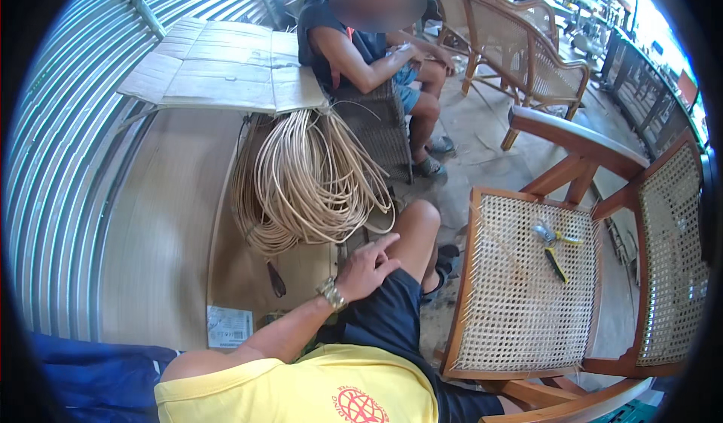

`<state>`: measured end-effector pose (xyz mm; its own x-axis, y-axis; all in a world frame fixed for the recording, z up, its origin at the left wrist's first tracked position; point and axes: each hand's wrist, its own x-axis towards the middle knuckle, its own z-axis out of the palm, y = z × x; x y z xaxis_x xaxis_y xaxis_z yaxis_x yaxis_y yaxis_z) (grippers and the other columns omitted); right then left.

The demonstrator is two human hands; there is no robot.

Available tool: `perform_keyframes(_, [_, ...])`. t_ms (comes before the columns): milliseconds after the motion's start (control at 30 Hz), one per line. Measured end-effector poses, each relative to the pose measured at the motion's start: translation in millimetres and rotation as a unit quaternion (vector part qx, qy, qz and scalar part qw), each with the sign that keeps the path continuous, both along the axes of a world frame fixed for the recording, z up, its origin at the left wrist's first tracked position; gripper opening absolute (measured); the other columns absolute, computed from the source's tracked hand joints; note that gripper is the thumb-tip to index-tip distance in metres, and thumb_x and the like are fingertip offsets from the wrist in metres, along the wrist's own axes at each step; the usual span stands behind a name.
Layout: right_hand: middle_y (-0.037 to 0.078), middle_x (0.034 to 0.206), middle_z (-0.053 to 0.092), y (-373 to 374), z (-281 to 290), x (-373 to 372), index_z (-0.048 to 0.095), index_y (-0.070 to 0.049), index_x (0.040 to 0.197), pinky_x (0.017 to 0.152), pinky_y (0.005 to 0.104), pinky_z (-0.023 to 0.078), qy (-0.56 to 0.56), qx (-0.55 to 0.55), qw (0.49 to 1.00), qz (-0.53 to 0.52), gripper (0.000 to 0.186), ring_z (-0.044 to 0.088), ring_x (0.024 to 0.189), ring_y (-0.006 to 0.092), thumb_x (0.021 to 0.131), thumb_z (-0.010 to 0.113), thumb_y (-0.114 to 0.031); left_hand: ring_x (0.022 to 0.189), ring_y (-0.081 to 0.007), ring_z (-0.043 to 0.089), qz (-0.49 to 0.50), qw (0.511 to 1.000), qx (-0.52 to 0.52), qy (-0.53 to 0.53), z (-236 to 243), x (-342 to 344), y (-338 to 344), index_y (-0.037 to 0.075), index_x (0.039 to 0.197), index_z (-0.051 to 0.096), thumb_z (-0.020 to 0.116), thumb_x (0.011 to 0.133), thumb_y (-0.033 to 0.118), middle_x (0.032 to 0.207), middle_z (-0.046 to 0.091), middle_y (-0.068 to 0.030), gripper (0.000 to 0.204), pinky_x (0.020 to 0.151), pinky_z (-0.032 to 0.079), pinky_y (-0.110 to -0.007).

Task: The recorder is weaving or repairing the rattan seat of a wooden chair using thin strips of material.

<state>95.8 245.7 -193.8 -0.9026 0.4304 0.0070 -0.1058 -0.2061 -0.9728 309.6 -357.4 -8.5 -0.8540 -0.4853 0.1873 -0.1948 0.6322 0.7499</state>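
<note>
My left hand [364,269], with a watch on the wrist, rests over my bare left thigh near the hem of dark shorts, fingers apart and nothing visible in them. Beside it lies a large looped bundle of pale rattan cane [305,171], with a dark narrow object [276,280] below. To the right stands a wooden chair with a woven cane seat [520,302], and pliers with yellow-black handles [555,265] lie on that seat. I cannot see my right hand.
A seated person [354,54] in a dark sleeveless top is ahead, beside cardboard sheets [211,61]. Rattan armchairs [542,76] stand behind at right, by a dark railing [625,84]. A corrugated metal wall [60,219] curves along the left, with blue fabric [90,378] below.
</note>
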Motion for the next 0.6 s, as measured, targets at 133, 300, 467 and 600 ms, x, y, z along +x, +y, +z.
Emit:
perform_keyframes(133, [0.018,0.134,0.053,8,22,-24,0.049,-0.011,0.143,0.09,0.0461,0.055,0.056,0.014,0.998,-0.006,0.055,0.057,0.113,0.0371,0.091,0.066,-0.011,0.07,-0.0118,0.06,-0.001,0.994,0.11,-0.005,-5,31,18,0.008,0.13,0.062,0.073,0.092,0.025,0.079,0.067,-0.0003,0.043,0.069,0.051,-0.03])
perform_keyframes(300, [0.018,0.137,0.051,58,51,7,0.049,-0.011,0.143,0.092,0.0459,0.054,0.089,0.063,0.993,-0.043,0.054,0.055,0.116,0.0376,0.092,0.065,-0.008,0.067,-0.0077,0.058,0.135,0.885,0.429,-0.118,-55,52,-25,0.007,0.108,0.069,0.073,0.092,0.031,0.078,0.067,0.0015,0.029,0.062,0.046,-0.024])
perform_keyframes(467, [0.018,0.139,0.049,173,119,211,0.049,-0.01,0.143,0.094,0.0458,0.053,0.049,0.18,0.969,-0.161,0.053,0.053,0.119,0.038,0.092,0.064,-0.005,0.071,-0.0082,0.058,0.183,0.873,0.42,-0.168,-51,70,-50,0.007,0.1,0.069,0.071,0.093,0.029,0.083,0.067,0.0001,0.023,0.064,0.045,-0.025])
perform_keyframes(600, [0.015,0.143,0.048,144,243,235,0.045,-0.009,0.145,0.106,0.0503,0.041,0.171,-0.207,0.952,-0.144,0.051,0.045,0.129,0.0312,0.099,0.06,-0.021,0.072,-0.0097,0.059,0.129,0.943,0.294,-0.094,-71,55,-42,0.005,0.101,0.068,0.07,0.095,0.025,0.083,0.067,-0.0019,0.02,0.066,0.048,-0.028])
